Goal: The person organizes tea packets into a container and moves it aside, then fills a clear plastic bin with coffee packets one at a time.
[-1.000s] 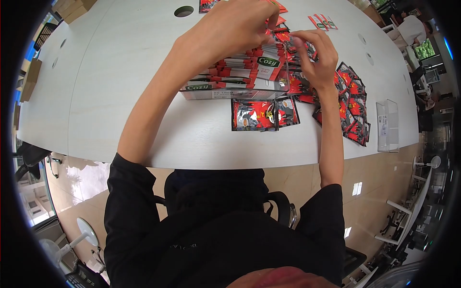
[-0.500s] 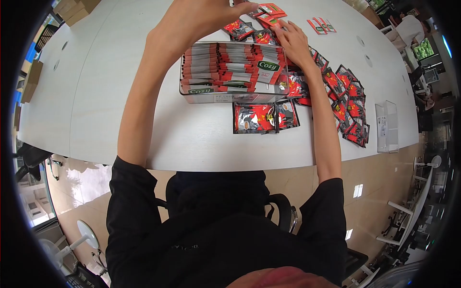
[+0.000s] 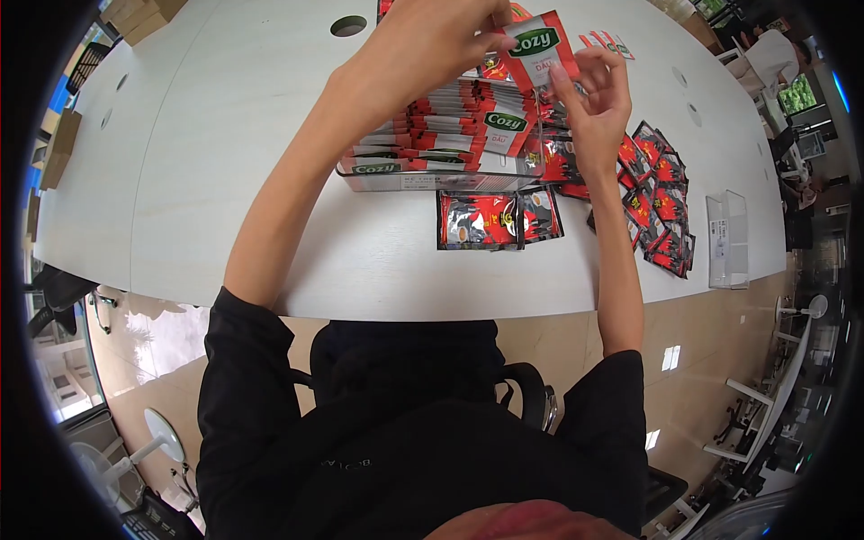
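A red and white Cozy sachet [image 3: 538,56] is held up over the far right corner of a clear plastic box. My left hand [image 3: 454,31] pinches its left edge. On the other side, my right hand [image 3: 598,103] grips the lower right part between thumb and fingers. The clear box [image 3: 432,182] holds rows of similar Cozy sachets [image 3: 441,135], standing packed together. Part of the box is hidden behind my left forearm. Just in front of it lie black and red coffee sachets [image 3: 481,220].
A heap of black and red sachets [image 3: 661,202] spreads to the right of my right forearm. Several Cozy sachets [image 3: 607,43] lie farther back. Near the table's right edge is another clear box [image 3: 726,238]. The white table [image 3: 207,180] has round cable holes [image 3: 348,26].
Both hands have come together around one Cozy sachet and lifted it from the pile behind the box. My left arm has shifted right, uncovering a cable hole.
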A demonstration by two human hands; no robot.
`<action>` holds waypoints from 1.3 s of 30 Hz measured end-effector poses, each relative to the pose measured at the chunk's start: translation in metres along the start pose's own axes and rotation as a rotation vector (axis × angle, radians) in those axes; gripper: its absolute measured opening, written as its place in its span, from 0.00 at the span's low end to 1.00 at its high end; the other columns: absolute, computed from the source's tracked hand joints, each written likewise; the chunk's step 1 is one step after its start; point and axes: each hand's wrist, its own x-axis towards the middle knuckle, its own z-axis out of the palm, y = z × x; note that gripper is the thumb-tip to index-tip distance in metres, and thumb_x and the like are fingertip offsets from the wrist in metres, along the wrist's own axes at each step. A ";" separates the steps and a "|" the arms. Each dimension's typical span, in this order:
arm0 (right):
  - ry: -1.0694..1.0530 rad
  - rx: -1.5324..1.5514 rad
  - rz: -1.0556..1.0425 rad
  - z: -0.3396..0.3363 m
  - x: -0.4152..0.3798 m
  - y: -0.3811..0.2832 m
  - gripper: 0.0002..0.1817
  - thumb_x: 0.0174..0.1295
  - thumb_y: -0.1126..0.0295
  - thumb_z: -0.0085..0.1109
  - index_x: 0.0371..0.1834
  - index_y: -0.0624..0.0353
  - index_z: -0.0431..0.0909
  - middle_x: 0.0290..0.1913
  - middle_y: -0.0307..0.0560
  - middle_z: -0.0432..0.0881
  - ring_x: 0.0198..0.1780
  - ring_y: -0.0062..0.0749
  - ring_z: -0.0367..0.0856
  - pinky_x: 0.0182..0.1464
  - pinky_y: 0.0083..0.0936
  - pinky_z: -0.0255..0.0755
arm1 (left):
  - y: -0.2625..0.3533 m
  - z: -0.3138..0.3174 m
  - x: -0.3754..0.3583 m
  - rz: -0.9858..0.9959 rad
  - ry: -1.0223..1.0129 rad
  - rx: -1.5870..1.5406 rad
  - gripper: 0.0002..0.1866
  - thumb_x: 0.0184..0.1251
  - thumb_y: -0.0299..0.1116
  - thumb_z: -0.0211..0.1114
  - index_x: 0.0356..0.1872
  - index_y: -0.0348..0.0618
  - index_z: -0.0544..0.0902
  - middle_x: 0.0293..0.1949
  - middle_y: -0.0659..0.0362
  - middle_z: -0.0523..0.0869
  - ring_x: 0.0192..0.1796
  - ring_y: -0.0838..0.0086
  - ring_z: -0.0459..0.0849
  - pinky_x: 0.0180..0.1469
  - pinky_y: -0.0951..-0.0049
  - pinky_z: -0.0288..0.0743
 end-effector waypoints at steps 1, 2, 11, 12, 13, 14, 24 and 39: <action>0.006 0.001 0.003 0.002 0.000 -0.005 0.07 0.70 0.74 0.68 0.48 0.62 0.84 0.40 0.39 0.85 0.42 0.19 0.83 0.40 0.18 0.78 | 0.007 -0.004 0.002 -0.075 -0.035 -0.050 0.14 0.70 0.43 0.72 0.47 0.46 0.87 0.40 0.58 0.90 0.46 0.66 0.86 0.47 0.61 0.80; -0.032 -0.073 -0.033 0.003 0.000 -0.009 0.08 0.68 0.73 0.70 0.47 0.62 0.84 0.37 0.37 0.84 0.37 0.17 0.81 0.37 0.17 0.76 | 0.014 -0.012 0.007 -0.073 -0.040 -0.050 0.14 0.70 0.43 0.72 0.47 0.46 0.87 0.40 0.58 0.90 0.46 0.66 0.86 0.47 0.61 0.80; -0.194 -0.582 -0.237 -0.015 0.001 -0.005 0.15 0.61 0.66 0.77 0.47 0.60 0.86 0.27 0.33 0.81 0.25 0.14 0.67 0.26 0.15 0.60 | 0.019 -0.006 -0.005 0.070 -0.065 -0.011 0.13 0.70 0.44 0.72 0.46 0.46 0.87 0.39 0.57 0.89 0.44 0.65 0.86 0.47 0.61 0.80; -0.194 -0.557 -0.197 -0.013 0.001 -0.006 0.15 0.61 0.66 0.77 0.47 0.60 0.86 0.27 0.33 0.81 0.25 0.14 0.67 0.26 0.15 0.60 | 0.020 -0.008 -0.006 0.053 -0.074 0.005 0.13 0.70 0.43 0.72 0.45 0.46 0.87 0.39 0.58 0.88 0.44 0.65 0.85 0.47 0.61 0.80; -0.192 -0.559 -0.195 -0.012 0.000 -0.006 0.15 0.61 0.66 0.77 0.47 0.60 0.86 0.27 0.33 0.81 0.25 0.14 0.67 0.26 0.15 0.60 | 0.021 -0.009 -0.007 0.036 -0.082 0.020 0.13 0.70 0.43 0.72 0.45 0.46 0.87 0.38 0.58 0.88 0.43 0.65 0.85 0.47 0.61 0.80; -0.181 -0.520 -0.190 -0.012 0.001 -0.007 0.15 0.61 0.66 0.77 0.47 0.60 0.87 0.26 0.33 0.81 0.25 0.14 0.68 0.27 0.16 0.61 | 0.021 -0.010 -0.007 0.037 -0.084 0.019 0.13 0.70 0.43 0.72 0.45 0.46 0.87 0.38 0.58 0.88 0.43 0.65 0.85 0.47 0.61 0.80; -0.174 -0.421 -0.097 -0.019 0.003 -0.001 0.10 0.73 0.64 0.67 0.46 0.59 0.87 0.32 0.36 0.87 0.29 0.15 0.76 0.35 0.17 0.66 | 0.020 -0.014 -0.006 0.022 -0.154 -0.010 0.15 0.66 0.45 0.75 0.46 0.49 0.87 0.38 0.61 0.89 0.46 0.67 0.84 0.49 0.61 0.80; -0.057 -0.486 -0.110 -0.021 0.006 0.014 0.18 0.82 0.60 0.52 0.44 0.61 0.87 0.33 0.37 0.88 0.31 0.17 0.76 0.37 0.19 0.70 | 0.017 0.015 -0.009 0.170 -0.152 0.060 0.13 0.63 0.38 0.75 0.46 0.47 0.88 0.40 0.58 0.90 0.48 0.63 0.86 0.52 0.60 0.79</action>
